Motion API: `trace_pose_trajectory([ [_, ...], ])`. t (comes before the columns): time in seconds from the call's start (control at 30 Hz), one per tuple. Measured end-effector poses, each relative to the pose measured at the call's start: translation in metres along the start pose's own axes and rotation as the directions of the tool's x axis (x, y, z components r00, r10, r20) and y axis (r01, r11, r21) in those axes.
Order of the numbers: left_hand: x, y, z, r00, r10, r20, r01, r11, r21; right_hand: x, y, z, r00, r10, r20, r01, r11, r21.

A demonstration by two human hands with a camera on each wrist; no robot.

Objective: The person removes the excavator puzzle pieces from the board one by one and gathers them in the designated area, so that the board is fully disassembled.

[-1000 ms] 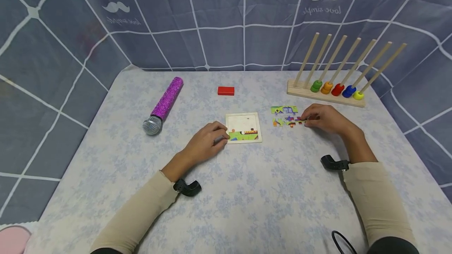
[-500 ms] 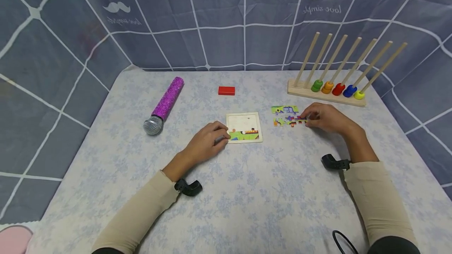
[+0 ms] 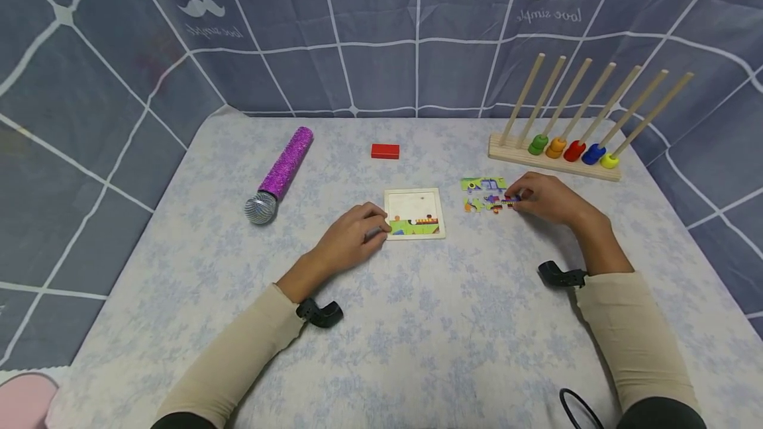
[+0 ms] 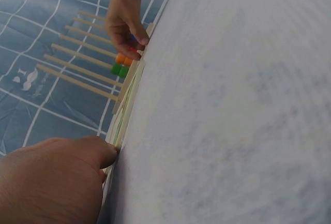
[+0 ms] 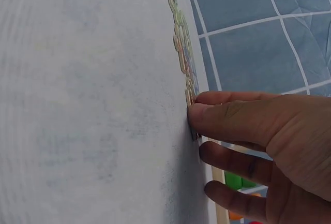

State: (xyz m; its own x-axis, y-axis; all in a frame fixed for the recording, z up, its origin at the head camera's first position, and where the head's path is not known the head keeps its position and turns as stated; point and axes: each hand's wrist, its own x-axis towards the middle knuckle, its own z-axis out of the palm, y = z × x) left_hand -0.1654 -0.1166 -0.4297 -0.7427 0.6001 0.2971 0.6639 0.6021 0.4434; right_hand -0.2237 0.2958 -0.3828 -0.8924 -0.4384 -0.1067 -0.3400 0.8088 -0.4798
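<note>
The right hand [image 3: 545, 198] rests on the table [image 3: 417, 336] with its fingertips [image 5: 199, 114] pressing on or pinching the nearest of the loose puzzle pieces [image 3: 485, 194]; the thumb and forefinger are bent down onto that piece, but the views do not show whether it is lifted clear of the cloth. The remaining loose pieces lie in a short cluster directly beyond those fingertips, toward the person's left, its long axis running side to side. The puzzle tray [image 3: 414, 212] lies further along the same line, past the cluster, near the right hand but apart from it. The left hand [image 3: 352, 240] is at the tray's opposite side, fingers curled, with the fingertips touching the tray's near left corner, seemingly steadying it. The left hand is therefore the nearer one to the tray; the right hand is the nearer one to the loose pieces. Contents of the tray: one strip of fitted pieces along the edge nearest the person; the rest of the recess shows bare board. No loose piece lies inside the tray's open area.
</note>
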Motion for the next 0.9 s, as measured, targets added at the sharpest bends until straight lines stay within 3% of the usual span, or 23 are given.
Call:
trace_pose_trajectory([
  [0.27, 0.001, 0.000, -0.001, 1.000, 0.003, -0.012, -0.003, 1.000, -0.004, -0.001, -0.005, -0.008, 0.999, -0.031, 0.018, 0.031, 1.000, -0.002],
  [0.5, 0.001, 0.001, -0.001, 1.000, -0.011, 0.000, 0.011, 1.000, 0.015, 0.007, -0.042, -0.005, 0.992, -0.116, 0.045, 0.116, 0.993, -0.008],
  [0.6, 0.001, 0.001, -0.001, 1.000, -0.021, 0.004, 0.021, 1.000, 0.022, 0.020, -0.066, 0.008, 0.974, -0.211, 0.085, 0.213, 0.977, -0.020],
  [0.77, 0.000, 0.001, -0.001, 1.000, -0.026, 0.015, 0.025, 1.000, 0.015, 0.045, -0.118, 0.035, 0.913, -0.375, 0.157, 0.387, 0.921, -0.048],
  [0.83, 0.001, 0.001, -0.001, 1.000, -0.016, 0.014, 0.016, 1.000, 0.010, 0.053, -0.138, 0.046, 0.898, -0.402, 0.178, 0.420, 0.904, -0.076],
  [0.9, 0.001, 0.001, -0.001, 1.000, -0.003, 0.011, 0.003, 1.000, 0.002, 0.059, -0.154, 0.055, 0.900, -0.388, 0.200, 0.416, 0.901, -0.125],
])
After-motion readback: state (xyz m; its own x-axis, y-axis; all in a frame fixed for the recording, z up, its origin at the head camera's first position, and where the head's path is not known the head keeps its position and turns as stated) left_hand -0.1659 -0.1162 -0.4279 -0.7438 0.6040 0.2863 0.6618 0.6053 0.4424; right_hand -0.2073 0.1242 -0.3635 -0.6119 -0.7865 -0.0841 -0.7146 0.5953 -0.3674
